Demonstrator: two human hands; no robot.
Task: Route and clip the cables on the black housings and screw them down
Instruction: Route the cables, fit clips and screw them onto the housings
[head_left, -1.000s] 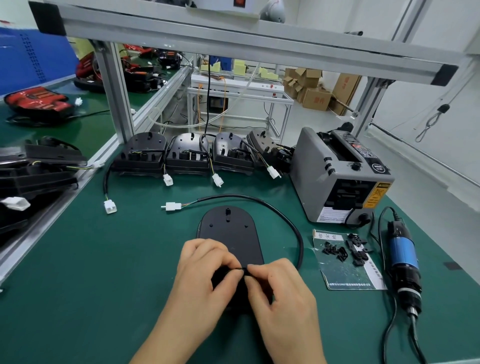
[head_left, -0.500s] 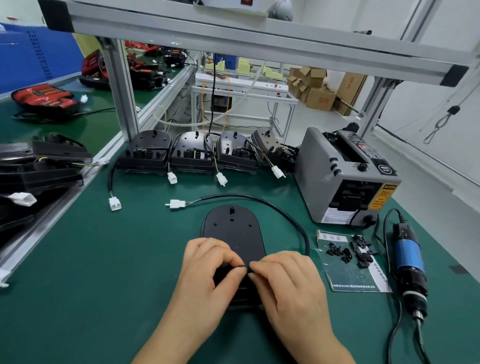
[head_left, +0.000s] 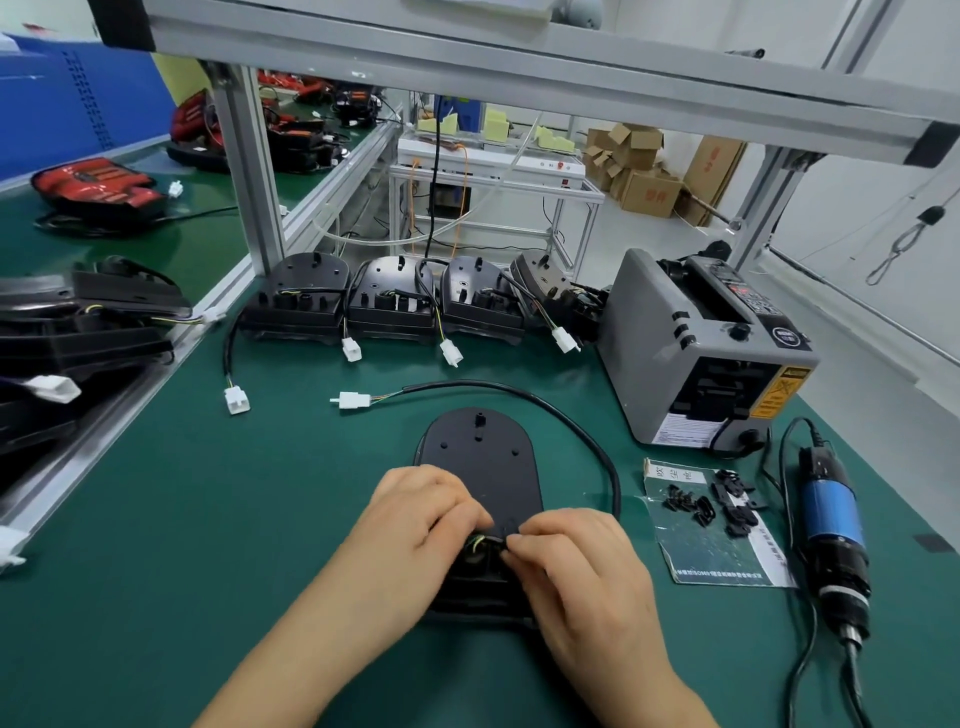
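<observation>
A black oval housing (head_left: 480, 462) lies flat on the green mat in front of me. Its black cable (head_left: 582, 426) loops out to the right and back to a white connector (head_left: 353, 400) on the left. My left hand (head_left: 415, 525) and my right hand (head_left: 576, 561) meet over the housing's near end, fingertips pinching the cable and its thin coloured wires (head_left: 475, 543) where they enter the housing. What lies under the fingers is hidden.
Several finished housings (head_left: 389, 301) with dangling white plugs line the back edge. A grey tape dispenser (head_left: 701, 353) stands at the right. Small black clips (head_left: 711, 504) lie on a card, beside a blue electric screwdriver (head_left: 831, 530). More housings (head_left: 78, 332) are stacked left.
The hands stay pinched at the housing's near end with small finger shifts; a bit of coloured wire now shows between them. The view has shifted slightly.
</observation>
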